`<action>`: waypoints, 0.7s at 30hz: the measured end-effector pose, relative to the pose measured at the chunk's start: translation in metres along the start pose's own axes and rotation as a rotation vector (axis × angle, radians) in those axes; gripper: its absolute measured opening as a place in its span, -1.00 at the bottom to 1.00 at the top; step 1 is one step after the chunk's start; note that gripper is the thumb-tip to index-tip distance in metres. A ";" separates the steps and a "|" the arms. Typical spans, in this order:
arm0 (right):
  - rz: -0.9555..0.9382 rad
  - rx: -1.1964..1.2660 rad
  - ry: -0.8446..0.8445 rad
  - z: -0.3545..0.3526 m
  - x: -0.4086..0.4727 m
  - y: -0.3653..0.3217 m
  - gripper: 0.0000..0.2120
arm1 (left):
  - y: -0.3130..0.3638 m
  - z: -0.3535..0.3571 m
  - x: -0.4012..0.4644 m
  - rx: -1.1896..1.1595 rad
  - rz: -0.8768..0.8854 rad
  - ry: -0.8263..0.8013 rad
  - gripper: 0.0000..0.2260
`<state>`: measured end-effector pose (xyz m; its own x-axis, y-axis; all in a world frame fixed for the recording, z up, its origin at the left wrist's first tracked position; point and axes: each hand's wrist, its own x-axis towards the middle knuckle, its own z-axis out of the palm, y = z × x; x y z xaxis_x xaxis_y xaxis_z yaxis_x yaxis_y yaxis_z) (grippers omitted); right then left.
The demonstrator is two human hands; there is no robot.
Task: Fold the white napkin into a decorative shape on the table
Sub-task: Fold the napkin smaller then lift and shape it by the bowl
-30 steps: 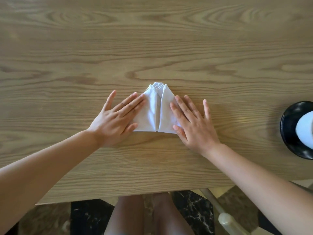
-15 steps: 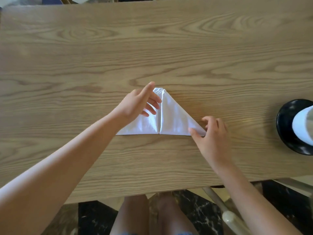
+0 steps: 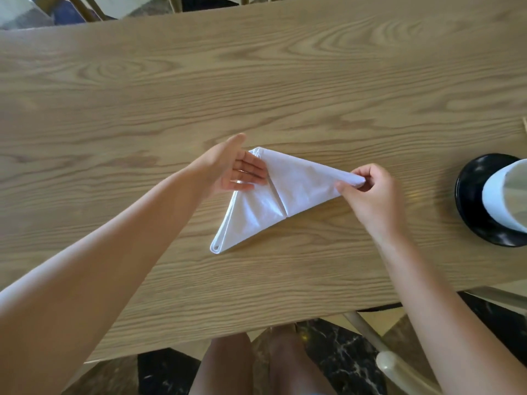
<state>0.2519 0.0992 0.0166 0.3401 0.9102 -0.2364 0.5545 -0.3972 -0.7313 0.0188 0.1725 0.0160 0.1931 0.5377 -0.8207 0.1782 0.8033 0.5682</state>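
1. The white napkin point(image 3: 281, 195) lies on the wooden table point(image 3: 285, 81), folded into a triangle with a centre seam running between two flaps.
2. The right hand point(image 3: 370, 195) pinches the right corner of the napkin between thumb and curled fingers point(image 3: 368, 178). That corner is raised slightly off the table surface.
3. From the pinch point, the folded cloth extends leftward and toward the person. One edge runs up and left to the far tip; the other runs down and left to the near corner.
4. The near-left corner, well apart from the pinch, rests flat on the table and shows a small loop of hem.
5. The left hand point(image 3: 233, 169) is unclenched, fingers extended and held together, palm turned up and toward the napkin. Its fingertips lie against the left flap, just beside the centre seam. It grips nothing.
6. The far tip of the triangle sits just beyond the left hand's fingers.
7. To the right of the pinching hand, apart from it, a black plate point(image 3: 470, 195) carries a white object point(image 3: 507, 192), partly cut off by the frame edge.
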 end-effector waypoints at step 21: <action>-0.903 -0.032 -0.046 0.057 -0.079 -0.052 -0.94 | 0.021 -0.012 0.009 0.280 -0.096 0.032 -0.84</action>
<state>0.1529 0.0551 0.0371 -0.2648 0.8807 0.3927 0.6167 0.4677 -0.6332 0.0133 0.1975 0.0195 0.1325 0.4738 -0.8706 0.4545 0.7515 0.4781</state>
